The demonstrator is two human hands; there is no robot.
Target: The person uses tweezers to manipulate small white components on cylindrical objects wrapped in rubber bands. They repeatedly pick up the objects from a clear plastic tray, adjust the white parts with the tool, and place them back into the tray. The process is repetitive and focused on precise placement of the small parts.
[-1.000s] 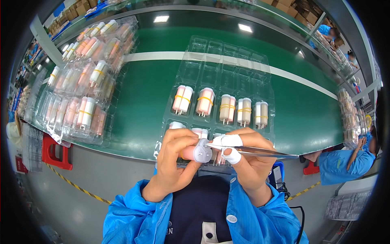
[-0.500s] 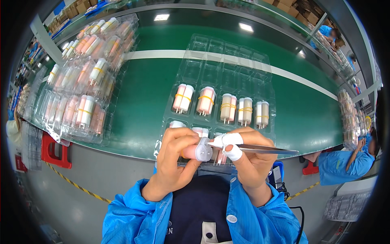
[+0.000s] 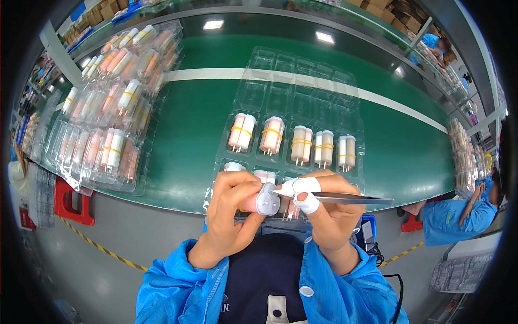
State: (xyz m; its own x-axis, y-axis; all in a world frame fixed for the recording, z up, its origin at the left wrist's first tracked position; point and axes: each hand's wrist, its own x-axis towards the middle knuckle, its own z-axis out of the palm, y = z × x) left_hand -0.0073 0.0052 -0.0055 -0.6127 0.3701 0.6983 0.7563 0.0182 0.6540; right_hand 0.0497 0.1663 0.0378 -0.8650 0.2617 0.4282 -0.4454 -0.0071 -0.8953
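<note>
My left hand (image 3: pixel 229 213) grips a small pink tube with a white cap (image 3: pixel 260 202), held sideways in front of my chest. My right hand (image 3: pixel 324 213), with white tape on two fingertips, pinches metal tweezers (image 3: pixel 345 200) whose tip touches the tube's white cap. Both hands hover over the near edge of a clear plastic tray (image 3: pixel 291 102). In the tray's middle row lie several pink and white tubes in pairs bound with yellow bands (image 3: pixel 270 136); more tubes in the near row are partly hidden by my hands.
A stack of clear trays filled with tubes (image 3: pixel 108 119) lies at the left on the green conveyor belt (image 3: pixel 194 129), which has a white stripe. Another person in a blue coat (image 3: pixel 458 216) sits at the right. Red fixtures (image 3: pixel 70 200) stand under the belt's edge.
The tube and tweezers have shifted only slightly; my right fingers adjusted their pinch at the cap. The trays have not moved.
</note>
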